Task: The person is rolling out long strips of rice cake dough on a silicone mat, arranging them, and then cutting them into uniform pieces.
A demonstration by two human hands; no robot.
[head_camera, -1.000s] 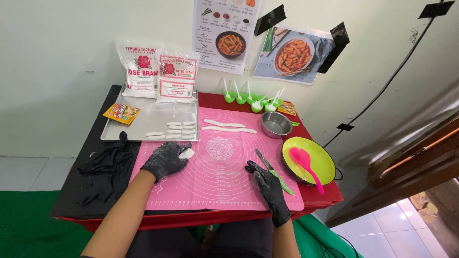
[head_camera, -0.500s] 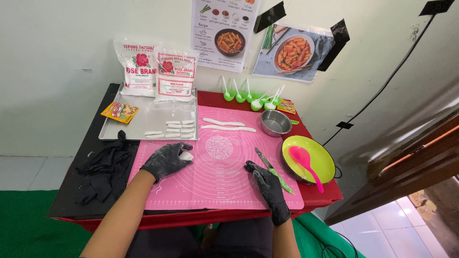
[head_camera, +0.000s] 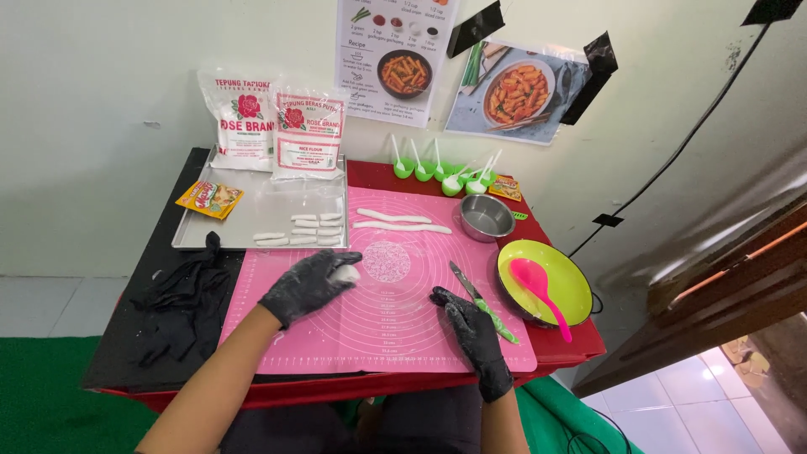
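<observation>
My left hand (head_camera: 307, 286), in a black glove, rests on the pink silicone mat (head_camera: 378, 328) with its fingertips closed on a small white dough piece (head_camera: 344, 272). Just right of it is a floury round patch (head_camera: 387, 261) on the mat. My right hand (head_camera: 469, 332), also gloved, lies on the mat's right side with loose fingers, against a green-handled knife (head_camera: 487, 309) that lies diagonally. Two long white dough ropes (head_camera: 402, 222) lie at the mat's far edge. Several cut dough pieces (head_camera: 307, 229) sit on a metal tray (head_camera: 261, 206).
A small steel bowl (head_camera: 486, 217) and a green plate (head_camera: 565, 286) with a pink spoon (head_camera: 540, 290) stand at the right. Green cups with spoons (head_camera: 441, 172) line the back. Two flour bags (head_camera: 277, 126) lean on the wall. Black gloves (head_camera: 181, 294) lie at the left.
Both hands stay where they were. My left fingers have shifted slightly over the dough piece. The view has moved a little.
</observation>
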